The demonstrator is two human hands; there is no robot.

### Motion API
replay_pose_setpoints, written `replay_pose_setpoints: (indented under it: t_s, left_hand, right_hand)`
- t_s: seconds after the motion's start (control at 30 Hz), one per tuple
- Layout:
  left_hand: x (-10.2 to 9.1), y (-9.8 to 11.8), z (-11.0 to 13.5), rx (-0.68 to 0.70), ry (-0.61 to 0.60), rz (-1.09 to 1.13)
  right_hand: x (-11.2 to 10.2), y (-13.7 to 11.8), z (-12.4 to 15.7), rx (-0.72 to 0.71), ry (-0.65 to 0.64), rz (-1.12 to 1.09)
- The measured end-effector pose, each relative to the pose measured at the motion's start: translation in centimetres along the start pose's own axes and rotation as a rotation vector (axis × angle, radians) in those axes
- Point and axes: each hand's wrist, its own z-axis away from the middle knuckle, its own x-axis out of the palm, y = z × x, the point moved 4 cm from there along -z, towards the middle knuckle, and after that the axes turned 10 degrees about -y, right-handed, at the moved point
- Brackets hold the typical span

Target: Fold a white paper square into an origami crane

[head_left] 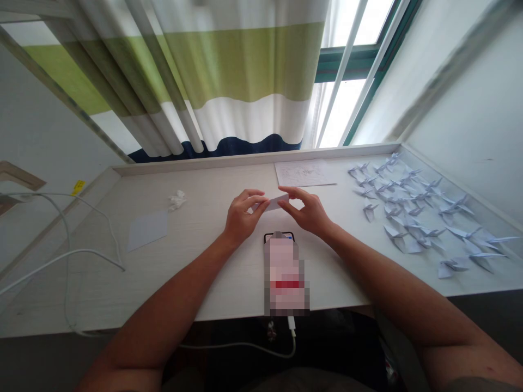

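Between my two hands, just above the white desk [204, 218], is a small folded piece of white paper [278, 203]. My left hand [244, 213] pinches its left end between thumb and fingers. At the other end, my right hand [307, 209] has its thumb and forefinger on the paper's right edge. Parts of the paper are hidden behind the fingers. Nearer to me, below the hands, lies a phone [284, 272] with its screen blurred out and a white charging plug [291, 323] at its lower end.
Many folded paper cranes [412, 201] cover the desk's right side. A printed sheet [306, 173] lies at the back. To the left are a square of white paper [147, 230], a crumpled tissue [177, 200] and a looping white cable [93, 251]. Curtains [245, 65] hang behind.
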Motion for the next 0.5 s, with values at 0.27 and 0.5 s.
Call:
replay_pose_setpoints:
  t_s: [0.27, 0.5]
  left_hand:
    - [0.0, 0.0, 0.1, -0.050, 0.037, -0.039]
    - [0.7, -1.4, 0.1, -0.292, -0.062, 0.251]
  right_hand:
    - [1.3, 0.6, -0.1, 0.132, -0.018, -0.434]
    - [1.2, 0.9, -0.2, 0.203, 0.005, -0.651]
